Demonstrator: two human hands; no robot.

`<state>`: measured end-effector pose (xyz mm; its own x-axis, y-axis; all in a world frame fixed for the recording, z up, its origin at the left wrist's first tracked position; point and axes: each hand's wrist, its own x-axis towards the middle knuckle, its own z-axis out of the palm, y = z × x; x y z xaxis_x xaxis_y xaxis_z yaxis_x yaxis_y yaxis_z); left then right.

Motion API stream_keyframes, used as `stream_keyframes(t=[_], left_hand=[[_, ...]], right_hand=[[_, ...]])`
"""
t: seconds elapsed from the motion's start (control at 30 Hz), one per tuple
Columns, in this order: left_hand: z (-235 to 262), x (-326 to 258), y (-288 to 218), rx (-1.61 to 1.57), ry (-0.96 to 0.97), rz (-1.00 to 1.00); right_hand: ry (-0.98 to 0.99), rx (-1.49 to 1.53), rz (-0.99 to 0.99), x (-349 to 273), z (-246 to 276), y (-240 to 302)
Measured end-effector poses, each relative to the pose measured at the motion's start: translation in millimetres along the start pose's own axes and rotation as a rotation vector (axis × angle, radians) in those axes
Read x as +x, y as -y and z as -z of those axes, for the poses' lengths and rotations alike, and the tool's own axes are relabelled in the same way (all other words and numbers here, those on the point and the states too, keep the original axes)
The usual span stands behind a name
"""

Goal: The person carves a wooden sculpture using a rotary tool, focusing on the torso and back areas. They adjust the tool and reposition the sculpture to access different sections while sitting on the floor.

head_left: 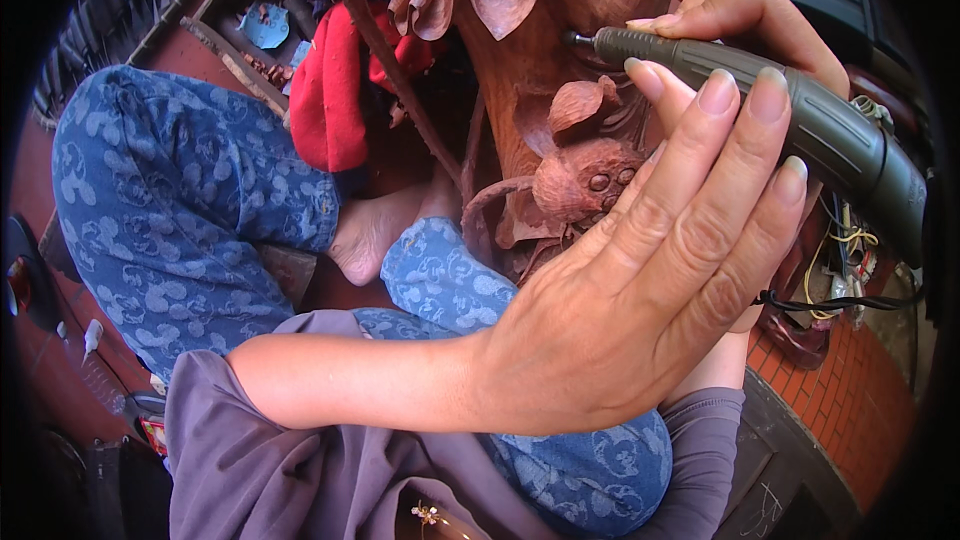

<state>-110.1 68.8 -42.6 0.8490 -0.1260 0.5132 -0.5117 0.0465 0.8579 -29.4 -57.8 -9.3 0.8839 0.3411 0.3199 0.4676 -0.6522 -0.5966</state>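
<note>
My right hand is closed around a dark green rotary carving tool, with its thumb and a finger near the front end. The tool's metal tip is at the trunk-like part of a reddish-brown wood carving; whether it touches cannot be made out. Across the front reaches my left hand, its back facing up and its fingers stretched out, with fingertips lying over the tool's body. Just left of those fingers is a rounded carved head with bead-like eyes. The left thumb is hidden.
Red cloth hangs beside the carving, near a wooden tray with chips. Many chisels line the upper left. A black cable and loose wires lie at right. My bare foot is close below the carving.
</note>
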Motion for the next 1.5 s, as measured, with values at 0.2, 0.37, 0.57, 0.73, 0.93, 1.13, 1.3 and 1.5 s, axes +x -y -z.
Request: stream_keyframes(t=[0.2, 0.37, 0.57, 0.73, 0.93, 1.13, 1.3, 1.5], left_hand=[[2.7, 3.1, -1.1, -0.05, 0.024, 0.014], [7.1, 8.8, 3.5, 0.029, 0.044, -0.011], [7.7, 7.0, 2.3, 0.017, 0.068, 0.017], [8.8, 4.1, -1.9, -0.008, 0.118, 0.032], [7.2, 4.0, -2.3, -0.024, 0.126, 0.016], [7.0, 4.8, -2.2, -0.019, 0.109, 0.021], [8.2, 4.6, -3.4, -0.017, 0.097, 0.048], [7.3, 6.3, 1.3, 0.059, 0.048, 0.029]], right_hand=[[-0.006, 0.015, 0.01, 2.1, -1.5, -2.0], [-0.022, 0.02, 0.017, 0.5, -1.4, -3.2], [-0.032, 0.028, 0.016, -0.8, -1.1, -4.9], [-0.044, 0.03, 0.019, -4.5, -1.7, -3.2], [-0.075, 0.058, 0.048, -9.9, -1.3, -2.8], [-0.035, 0.02, 0.042, -10.1, 3.3, -9.8], [0.025, 0.044, -0.06, -4.9, 5.5, -0.7], [0.023, 0.09, -0.125, -1.0, -0.9, 7.2]])
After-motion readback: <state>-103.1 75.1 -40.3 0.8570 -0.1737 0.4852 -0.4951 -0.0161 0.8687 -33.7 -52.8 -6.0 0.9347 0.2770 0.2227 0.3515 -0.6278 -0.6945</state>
